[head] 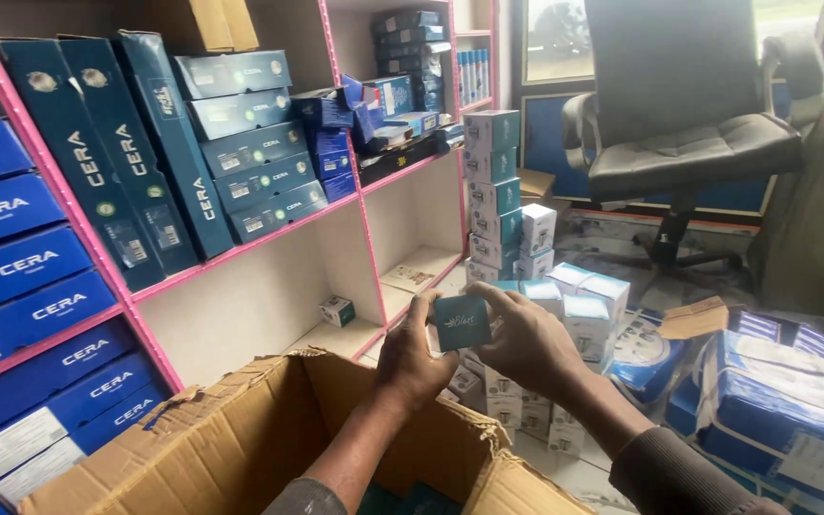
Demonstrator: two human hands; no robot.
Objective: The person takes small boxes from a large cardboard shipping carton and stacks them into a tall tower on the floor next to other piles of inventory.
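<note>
**Small teal box held in both hands above an open carton**

Hands meet at the middle of the view, over the torn flaps of a brown cardboard carton [240,429]. The left hand [414,358] has its grip closed on the left edge of a small teal box [461,321], fingertips curled over the top corner. The right hand [526,343] closes its grip on the right side, with fingers laid across the top and thumb below. The box sits upright between the two palms, its front face turned toward the camera, held clear above the carton's opening.

Just behind the hands stands a cluster of small white-and-teal boxes [584,305] on the floor, and behind those a tall stack of teal boxes [493,195] rises beside the pink-edged shelf unit [364,219]. One small box [337,310] sits alone on the lower shelf. Long dark blue cartons [126,153] lean and lie on the upper shelf, and flat blue boxes [21,267] fill the left bay. A black office chair [689,124] stands at the far right, well apart, with blue wrapped packs [774,401] on the floor below it.
</note>
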